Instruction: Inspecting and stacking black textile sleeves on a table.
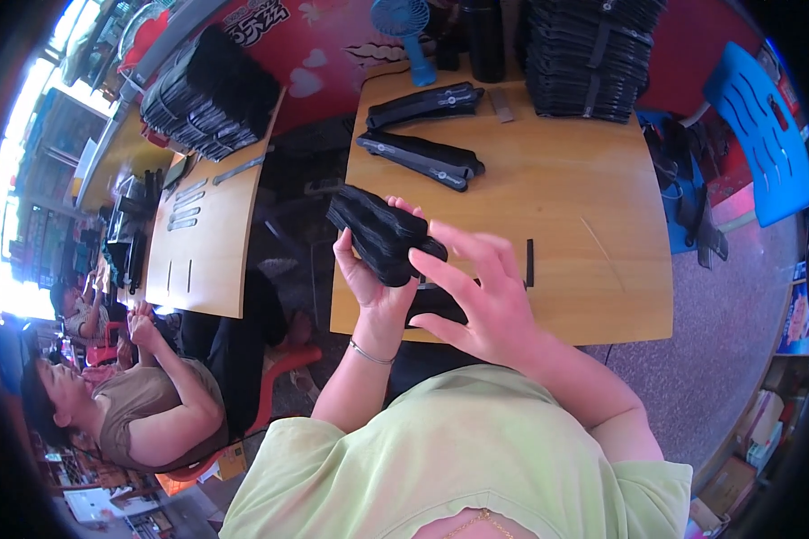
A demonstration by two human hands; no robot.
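My left hand (368, 280) is wrapped round a bundle of black folded fabric (376, 235), held above the near left part of the wooden table (593, 207). At the bundle's right end is my right hand (490, 296), its fingers spread and the index fingertip at the fabric; whether it touches cannot be told. Beyond the hands lie two long black folded bundles, a nearer one (422, 160) and a farther one (425, 105), each with a grey printed band. Just right of my right hand lies a thin black strip (529, 262). Another black piece (436, 307) is partly hidden beneath my hands.
A tall stack of black bundles (589, 63) stands at the table's back, beside a black bottle (484, 40) and a blue fan (404, 27). A blue chair (764, 135) is at right. Leftward, a person (162, 404) sits by another table (211, 242) with stacked black bundles (211, 94).
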